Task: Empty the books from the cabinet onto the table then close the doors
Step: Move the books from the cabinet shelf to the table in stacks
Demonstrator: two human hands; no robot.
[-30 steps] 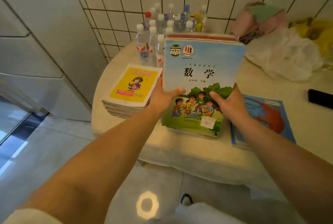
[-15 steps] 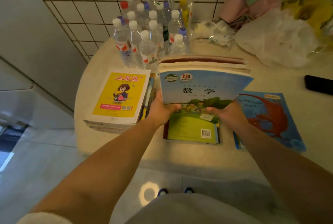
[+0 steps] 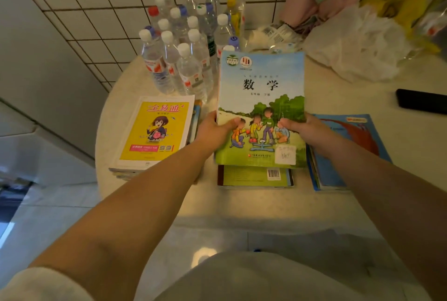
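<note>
A pale, rounded stone-look tabletop [image 3: 242,204] is seen from above, set against a white tiled wall. Along its far edge a cluster of clear plastic water bottles [image 3: 183,58] is gathered, with a crumpled white plastic bag [image 3: 350,46] towards the far right corner. Near the left edge a stack of books topped by a yellow-covered workbook [image 3: 154,131] is laid, and near the right a flat blue-covered book [image 3: 348,150] is placed. Between them, close to the near edge, a pile of textbooks topped by a blue-and-green illustrated mathematics book [image 3: 261,97] is held over a green book with a barcode [image 3: 254,176] that lies flat on the tabletop; whether the pile already rests on it cannot be told. The pile is gripped at its near corners, the left hand [image 3: 215,128] with its thumb over the cover and the right hand [image 3: 304,128] likewise. A black flat device [image 3: 420,101] is seen at the right edge. Several books are judged already moved; this pile is not yet released, and the cabinet and its doors are out of view, so what remains cannot be told.
</note>
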